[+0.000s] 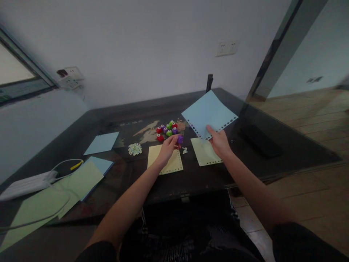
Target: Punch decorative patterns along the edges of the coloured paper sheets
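Note:
My right hand (219,142) pinches a corner of a light blue paper sheet (208,112) and holds it up above the dark table (272,160); punched holes run along two of the sheet's edges. My left hand (168,148) grips a small purple punch (180,139) over a yellow punched sheet (165,160). Another pale yellow punched sheet (205,153) lies under my right hand. A cluster of red, purple and green punches (167,130) sits just beyond my left hand.
A pile of small paper cut-outs (135,149) lies left of the yellow sheet. Blue paper (101,143) and green sheets (79,182) lie at the left, with a white power strip (27,183) and cable. A black object (260,140) rests at the right.

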Motion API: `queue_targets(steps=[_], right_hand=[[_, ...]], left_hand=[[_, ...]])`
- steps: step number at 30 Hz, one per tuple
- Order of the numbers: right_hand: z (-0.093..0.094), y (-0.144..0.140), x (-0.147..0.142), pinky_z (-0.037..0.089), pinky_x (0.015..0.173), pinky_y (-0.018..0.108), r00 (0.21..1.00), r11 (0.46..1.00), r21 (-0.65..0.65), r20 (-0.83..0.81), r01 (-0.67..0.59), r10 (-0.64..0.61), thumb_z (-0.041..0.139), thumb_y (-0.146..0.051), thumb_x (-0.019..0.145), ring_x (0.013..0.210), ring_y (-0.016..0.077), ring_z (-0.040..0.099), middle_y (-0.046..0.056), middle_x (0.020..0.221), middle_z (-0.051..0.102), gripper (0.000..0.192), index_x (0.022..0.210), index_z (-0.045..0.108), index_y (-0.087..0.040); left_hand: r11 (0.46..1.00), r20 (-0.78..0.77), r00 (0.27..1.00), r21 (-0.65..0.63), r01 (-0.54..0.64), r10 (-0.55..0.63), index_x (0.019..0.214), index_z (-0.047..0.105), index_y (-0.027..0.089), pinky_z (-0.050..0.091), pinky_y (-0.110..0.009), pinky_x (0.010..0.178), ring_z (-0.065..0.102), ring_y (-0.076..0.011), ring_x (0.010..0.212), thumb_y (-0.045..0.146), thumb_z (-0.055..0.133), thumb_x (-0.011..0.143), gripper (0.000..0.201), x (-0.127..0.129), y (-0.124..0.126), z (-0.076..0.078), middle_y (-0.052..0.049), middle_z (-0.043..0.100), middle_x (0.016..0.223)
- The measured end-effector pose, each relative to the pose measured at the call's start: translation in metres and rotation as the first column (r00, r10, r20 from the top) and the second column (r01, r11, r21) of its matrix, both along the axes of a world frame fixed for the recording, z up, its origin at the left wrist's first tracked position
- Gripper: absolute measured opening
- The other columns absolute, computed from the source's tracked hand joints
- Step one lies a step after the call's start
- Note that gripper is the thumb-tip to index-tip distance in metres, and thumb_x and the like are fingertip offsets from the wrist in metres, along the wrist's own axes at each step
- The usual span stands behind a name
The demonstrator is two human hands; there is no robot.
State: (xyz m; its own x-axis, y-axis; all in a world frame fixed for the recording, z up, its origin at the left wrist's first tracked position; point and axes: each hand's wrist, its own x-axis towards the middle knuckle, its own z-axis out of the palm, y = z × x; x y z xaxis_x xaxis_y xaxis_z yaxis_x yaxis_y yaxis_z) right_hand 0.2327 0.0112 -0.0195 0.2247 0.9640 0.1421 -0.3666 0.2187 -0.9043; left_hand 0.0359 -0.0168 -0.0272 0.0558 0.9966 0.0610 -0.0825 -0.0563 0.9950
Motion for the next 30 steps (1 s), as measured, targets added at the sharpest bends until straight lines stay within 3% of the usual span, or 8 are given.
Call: queue_targets(steps=[3, 7, 11, 15, 18, 23, 27, 30], right_hand=[[0.006, 0.001, 0.006, 0.053, 0.085, 0.04, 0.996, 0.995, 0.065, -0.028, 0.082, -0.08, 0.069, -0.036, 0.067, 0.097, 0.023, 0.064, 0.006, 0.101, 0.069, 0.037, 0.099, 0.061, -0.019], [0.013, 0.001, 0.017, 0.053, 0.083, 0.04, 0.991, 0.987, 0.102, -0.057, 0.125, -0.119, 0.072, -0.033, 0.065, 0.093, 0.023, 0.065, 0.006, 0.095, 0.07, 0.033, 0.093, 0.063, -0.019], [0.019, -0.003, 0.036, 0.051, 0.087, 0.039, 0.984, 0.972, 0.158, -0.072, 0.175, -0.166, 0.074, -0.028, 0.063, 0.093, 0.022, 0.065, 0.005, 0.094, 0.07, 0.029, 0.088, 0.065, -0.018], [0.018, -0.009, 0.061, 0.05, 0.09, 0.037, 0.967, 0.953, 0.165, -0.038, 0.255, -0.252, 0.076, -0.025, 0.061, 0.091, 0.0202, 0.066, 0.004, 0.089, 0.071, 0.027, 0.085, 0.066, -0.018], [0.008, -0.012, 0.077, 0.05, 0.089, 0.038, 0.951, 0.942, 0.129, -0.033, 0.308, -0.307, 0.077, -0.025, 0.06, 0.088, 0.0201, 0.067, 0.004, 0.085, 0.071, 0.028, 0.085, 0.067, -0.017], [-0.012, -0.013, 0.089, 0.049, 0.09, 0.041, 0.94, 0.937, 0.073, -0.025, 0.342, -0.342, 0.078, -0.027, 0.058, 0.088, 0.0217, 0.066, 0.005, 0.089, 0.072, 0.033, 0.087, 0.067, -0.016], [-0.016, -0.014, 0.089, 0.047, 0.092, 0.041, 0.938, 0.935, 0.086, 0.025, 0.344, -0.347, 0.078, -0.029, 0.06, 0.091, 0.0216, 0.065, 0.005, 0.093, 0.071, 0.035, 0.09, 0.068, -0.016], [-0.014, -0.016, 0.087, 0.047, 0.092, 0.04, 0.951, 0.949, 0.064, 0.013, 0.308, -0.309, 0.078, -0.03, 0.06, 0.091, 0.0213, 0.065, 0.005, 0.093, 0.072, 0.036, 0.091, 0.068, -0.015]], left_hand=[[0.999, 0.084, 0.996, -0.028, 0.038, -0.036, 0.116, 0.058, 0.02, 0.043, -0.019, 0.056, 0.055, -0.0082, 0.062, 0.038, 0.054, 0.084, 0.037, 0.0, -0.002, 0.004, -0.005, 0.067, 0.091], [0.986, 0.252, 0.964, -0.12, 0.118, -0.085, 0.113, 0.06, 0.02, 0.046, -0.021, 0.065, 0.059, -0.0089, 0.071, 0.038, 0.054, 0.084, 0.035, -0.001, -0.005, 0.011, -0.008, 0.066, 0.103], [0.983, 0.245, 0.963, -0.114, 0.146, -0.114, 0.11, 0.061, 0.021, 0.046, -0.021, 0.068, 0.058, -0.0074, 0.073, 0.028, 0.066, 0.075, 0.036, 0.003, -0.002, 0.017, -0.006, 0.064, 0.105], [0.991, -0.03, 0.99, -0.006, 0.136, -0.136, 0.109, 0.062, 0.019, 0.046, -0.023, 0.063, 0.057, -0.0097, 0.066, 0.023, 0.069, 0.071, 0.038, 0.016, 0.019, 0.019, -0.004, 0.063, 0.089], [0.984, -0.314, 0.948, 0.145, 0.103, -0.053, 0.105, 0.064, 0.017, 0.046, -0.028, 0.063, 0.056, -0.0118, 0.06, 0.02, 0.071, 0.067, 0.039, 0.03, 0.047, 0.011, -0.005, 0.064, 0.088], [0.939, -0.617, 0.782, 0.313, 0.141, 0.089, 0.089, 0.068, 0.017, 0.047, -0.034, 0.079, 0.06, -0.02, 0.077, 0.019, 0.068, 0.068, 0.021, 0.05, 0.094, -0.009, -0.007, 0.067, 0.086], [0.95, -0.79, 0.599, 0.272, 0.156, 0.128, 0.089, 0.068, 0.015, 0.045, -0.036, 0.085, 0.06, -0.023, 0.088, 0.016, 0.066, 0.069, 0.02, 0.061, 0.114, -0.018, -0.01, 0.068, 0.091], [0.959, -0.828, 0.545, 0.246, 0.144, 0.13, 0.091, 0.068, 0.013, 0.044, -0.036, 0.088, 0.06, -0.0226, 0.091, 0.014, 0.065, 0.069, 0.022, 0.065, 0.121, -0.019, -0.01, 0.068, 0.093]])
